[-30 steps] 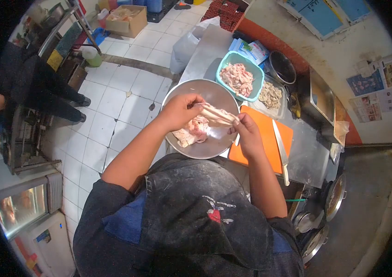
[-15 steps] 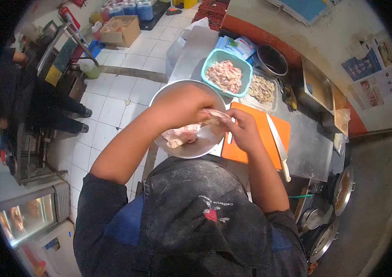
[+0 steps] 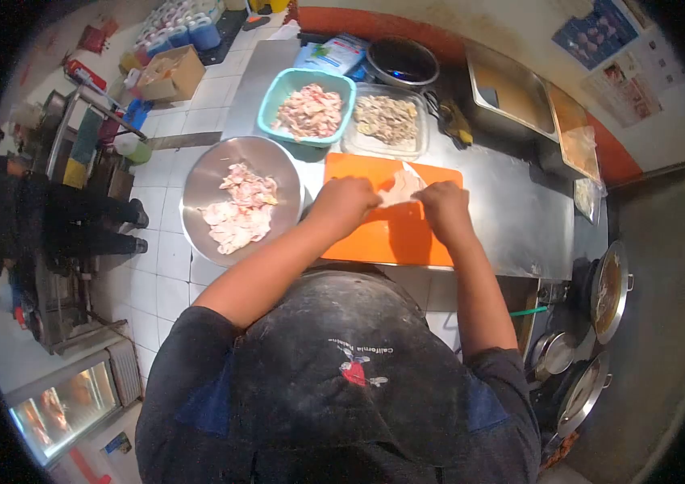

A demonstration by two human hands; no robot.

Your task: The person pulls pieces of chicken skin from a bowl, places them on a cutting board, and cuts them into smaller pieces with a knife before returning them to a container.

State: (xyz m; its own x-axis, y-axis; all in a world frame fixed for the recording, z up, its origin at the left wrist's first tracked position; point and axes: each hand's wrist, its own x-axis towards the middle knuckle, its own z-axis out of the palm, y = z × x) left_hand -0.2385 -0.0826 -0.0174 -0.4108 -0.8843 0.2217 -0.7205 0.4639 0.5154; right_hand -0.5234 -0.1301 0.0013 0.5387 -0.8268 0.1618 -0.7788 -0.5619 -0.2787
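Observation:
My left hand [image 3: 347, 202] and my right hand [image 3: 444, 206] are both closed over the orange cutting board [image 3: 350, 244]. A pale piece of raw chicken [image 3: 397, 190] is stretched between them, its ends in my fingers. Just beyond it shows a bit of the knife blade [image 3: 412, 170]; the rest is hidden by the meat and my right hand. To the left, a steel bowl [image 3: 197, 173] holds raw chicken pieces [image 3: 239, 211]. Behind the board stand a turquoise basin [image 3: 266, 121] of cut raw meat and a clear plastic container [image 3: 420, 148] of greyish pieces.
A dark round pan [image 3: 402, 63] and steel trays [image 3: 512, 93] line the wall. The steel counter [image 3: 520, 218] continues on the right, with large pans [image 3: 610, 292] past its edge. At far left, a person [image 3: 76, 210] in dark clothes stands by a rack.
Both hands have moved from over the steel bowl to the orange board, bringing a piece of chicken. The view has swung right, and the knife is now mostly covered.

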